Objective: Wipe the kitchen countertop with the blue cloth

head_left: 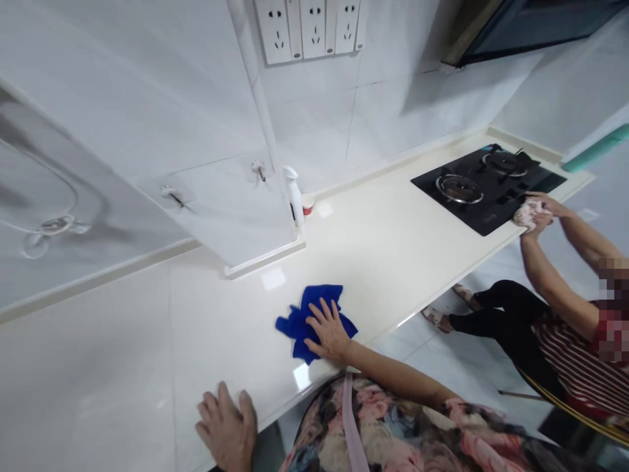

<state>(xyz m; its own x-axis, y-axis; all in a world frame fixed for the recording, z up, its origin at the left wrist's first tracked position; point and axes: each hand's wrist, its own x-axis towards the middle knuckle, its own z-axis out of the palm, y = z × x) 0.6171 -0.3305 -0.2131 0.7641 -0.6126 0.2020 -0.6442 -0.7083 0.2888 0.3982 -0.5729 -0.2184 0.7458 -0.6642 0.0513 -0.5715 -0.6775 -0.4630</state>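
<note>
My right hand (328,329) lies flat with fingers spread on a blue cloth (301,320), pressing it against the cream countertop (393,249). My left hand (228,426) rests palm down on the countertop near its front edge, fingers stretched out, holding nothing. The cloth is crumpled and sticks out past my fingers on the left and far sides.
A white spray bottle (293,196) and a small red-banded cup (308,204) stand by the wall. A black gas hob (486,183) is set in the counter at right, where another person's hands (533,213) hold a pale cloth. Wall sockets (310,26) sit above.
</note>
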